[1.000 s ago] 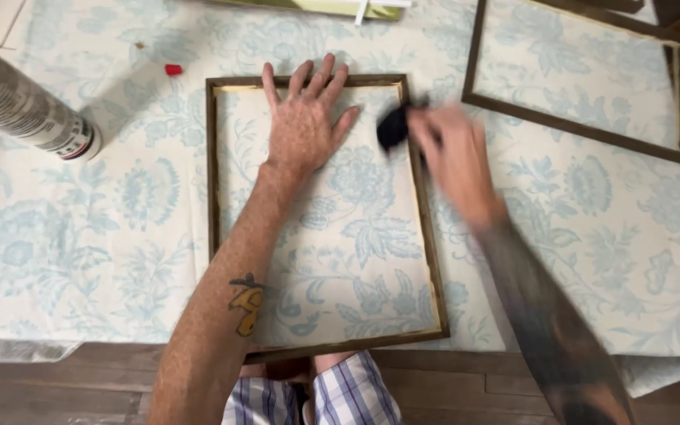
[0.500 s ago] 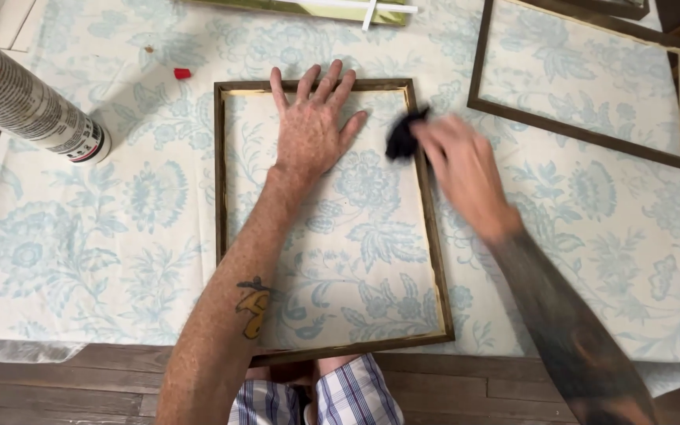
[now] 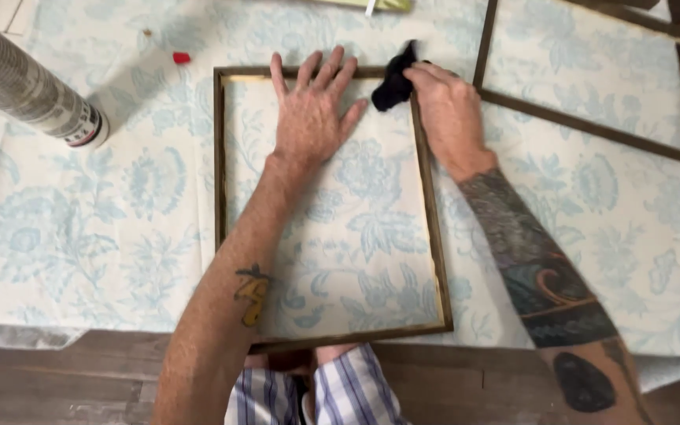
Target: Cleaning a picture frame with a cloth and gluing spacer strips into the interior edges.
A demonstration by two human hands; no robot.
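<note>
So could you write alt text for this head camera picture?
A left hand presses flat inside a dark rectangular wooden frame on blue floral cloth, while the right hand rubs a black rag on its top corner.

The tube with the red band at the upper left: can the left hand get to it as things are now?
Probably yes. The left hand lies flat and free inside the dark frame; only bare floral cloth lies between it and the tube.
</note>
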